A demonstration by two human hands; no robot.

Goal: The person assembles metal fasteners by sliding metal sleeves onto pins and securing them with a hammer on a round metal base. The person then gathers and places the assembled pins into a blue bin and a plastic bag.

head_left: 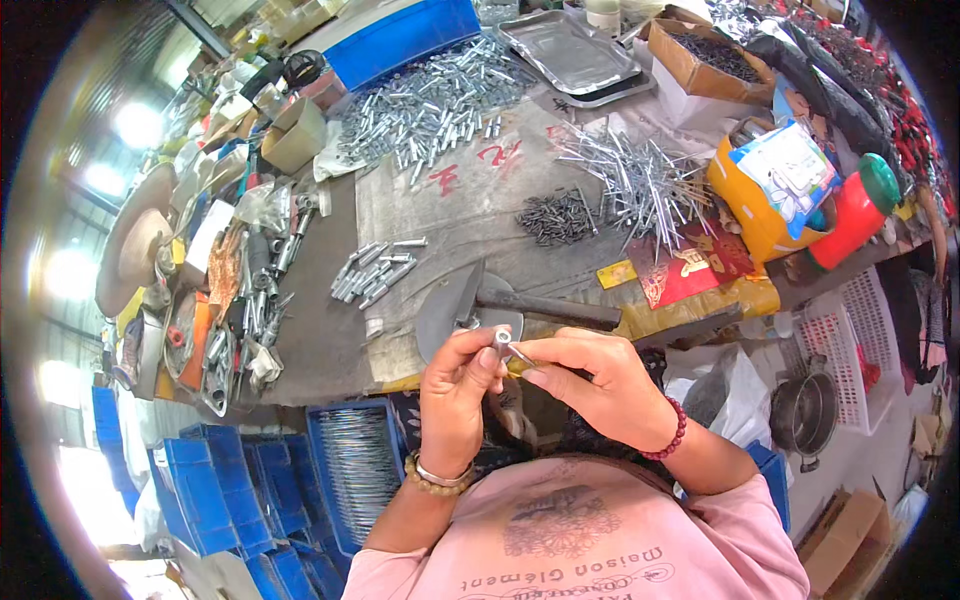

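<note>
Between the thumb and fingers of my left hand (pixel 455 395) a short silvery metal tube (pixel 503 338) is pinched, its open round end facing up. My right hand (pixel 600 380) is closed on a thin metal piece (pixel 522 356), its tip close beside the tube; its exact kind is too small to tell, and so is whether the two touch. Just beyond my fingers a hammer (pixel 545 308) lies across a round grey metal plate (pixel 432 312). Several similar tubes (pixel 372 275) lie side by side on the cloth to the left.
Farther off are a big heap of metal tubes (pixel 430 110), a blue bin (pixel 400 42), dark screws (pixel 557 216) and long thin rods (pixel 640 185). A yellow bag (pixel 745 200) and a red jar (pixel 850 215) stand right. Tools (pixel 270 260) crowd the left; blue crates (pixel 205 490) stand below.
</note>
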